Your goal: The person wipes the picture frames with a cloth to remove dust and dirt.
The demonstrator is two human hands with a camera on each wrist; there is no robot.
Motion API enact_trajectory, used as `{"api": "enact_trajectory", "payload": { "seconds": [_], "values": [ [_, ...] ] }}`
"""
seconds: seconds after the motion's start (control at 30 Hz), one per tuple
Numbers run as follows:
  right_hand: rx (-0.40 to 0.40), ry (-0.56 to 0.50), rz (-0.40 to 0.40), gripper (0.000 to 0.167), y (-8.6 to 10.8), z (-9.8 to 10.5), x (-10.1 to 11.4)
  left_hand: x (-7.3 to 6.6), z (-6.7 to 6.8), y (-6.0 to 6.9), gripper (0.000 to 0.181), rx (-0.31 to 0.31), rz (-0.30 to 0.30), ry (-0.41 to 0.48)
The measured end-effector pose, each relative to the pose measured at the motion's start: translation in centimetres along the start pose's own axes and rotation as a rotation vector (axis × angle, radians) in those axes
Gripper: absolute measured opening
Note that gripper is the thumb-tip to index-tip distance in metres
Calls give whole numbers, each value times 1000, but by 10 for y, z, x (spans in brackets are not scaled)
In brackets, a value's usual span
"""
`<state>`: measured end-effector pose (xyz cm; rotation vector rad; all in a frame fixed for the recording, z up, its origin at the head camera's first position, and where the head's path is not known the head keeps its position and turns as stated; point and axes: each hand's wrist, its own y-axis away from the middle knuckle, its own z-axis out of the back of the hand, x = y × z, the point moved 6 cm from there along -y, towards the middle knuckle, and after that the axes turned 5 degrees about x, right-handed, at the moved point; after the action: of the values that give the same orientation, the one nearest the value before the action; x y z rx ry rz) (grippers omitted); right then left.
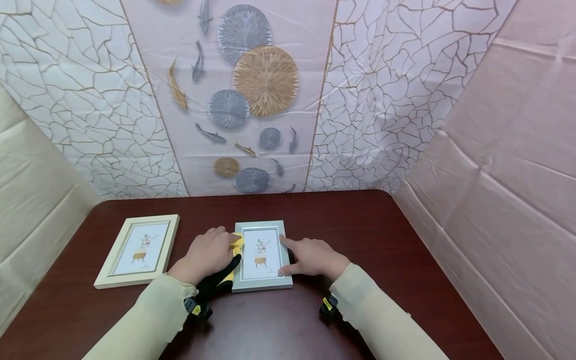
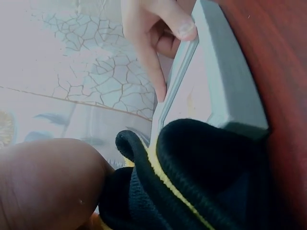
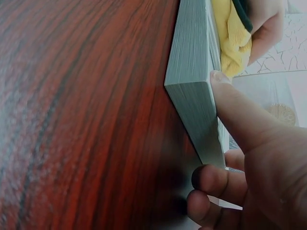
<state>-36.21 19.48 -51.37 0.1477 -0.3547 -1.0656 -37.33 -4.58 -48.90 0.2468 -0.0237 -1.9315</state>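
A pale grey-blue picture frame (image 1: 263, 285) lies face up on the table, showing a printed potted plant. My left hand (image 1: 208, 254) grips a folded cloth (image 1: 237, 246), yellow on one face and black on the other, against the frame's left edge. In the left wrist view the cloth's dark folds (image 2: 192, 143) hide part of the frame. My right hand (image 1: 313, 257) holds the frame's right side. Its thumb rests on the front near the lower right corner, as the right wrist view shows, with some fingers curled beside the side wall (image 3: 194, 108).
A cream picture frame (image 1: 102, 280) with a similar plant print lies face up at the left of the dark red-brown table (image 1: 342, 220). Patterned cloth walls (image 1: 364, 100) rise behind the table and along both sides.
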Motion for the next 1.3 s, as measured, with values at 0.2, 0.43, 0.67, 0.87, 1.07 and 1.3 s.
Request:
{"api": "enact_trajectory", "payload": {
  "seconds": [0.2, 0.43, 0.67, 0.87, 1.07, 1.3],
  "values": [
    [-2, 22, 3, 102, 0, 1, 6, 7, 4, -1, 42, 9, 24, 8],
    [-17, 66, -3, 101, 0, 7, 11, 7, 9, 1, 43, 7, 15, 36],
    [-5, 62, -4, 100, -2, 7, 16, 7, 11, 6, 41, 19, 10, 47],
    [-5, 47, -13, 100, -4, 5, 16, 6, 4, 10, 39, 43, 3, 77],
    [-11, 10, -26, 101, -2, 2, 10, -3, -1, 18, 40, 65, -20, 93],
    [-26, -8, -23, 101, 0, -2, 2, -15, -4, 28, 36, 77, -44, 88]
  ]
}}
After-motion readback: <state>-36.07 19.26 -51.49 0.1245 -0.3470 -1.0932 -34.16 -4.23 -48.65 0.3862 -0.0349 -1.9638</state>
